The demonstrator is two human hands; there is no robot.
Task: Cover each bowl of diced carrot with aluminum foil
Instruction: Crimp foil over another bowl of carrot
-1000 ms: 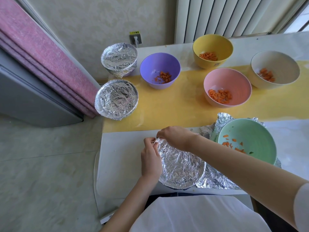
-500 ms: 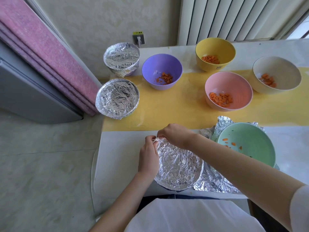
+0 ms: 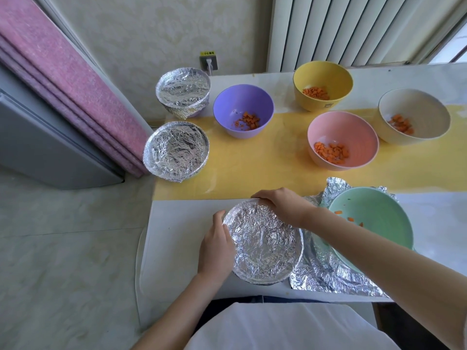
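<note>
A foil-covered bowl (image 3: 262, 243) stands at the table's near edge. My left hand (image 3: 216, 245) cups its left rim and my right hand (image 3: 283, 205) grips its far rim over the foil. To the right a green bowl (image 3: 379, 223) with a few carrot pieces sits on a loose crumpled foil sheet (image 3: 323, 271). Open bowls with diced carrot stand farther back: purple (image 3: 242, 107), yellow (image 3: 323, 77), pink (image 3: 341, 137) and beige (image 3: 419, 109). Two more foil-covered bowls (image 3: 177, 150) (image 3: 183, 89) sit at the table's left end.
The white table (image 3: 174, 248) carries a yellow runner (image 3: 265, 168) across its middle. A pink folded mat (image 3: 63, 79) leans against the wall on the left beside a grey cabinet (image 3: 38, 147). A radiator (image 3: 341, 26) and a wall socket (image 3: 208, 60) are behind the table.
My hands shifted from pinching the foil at the bowl's far-left edge to spreading around its rim. The view has moved slightly.
</note>
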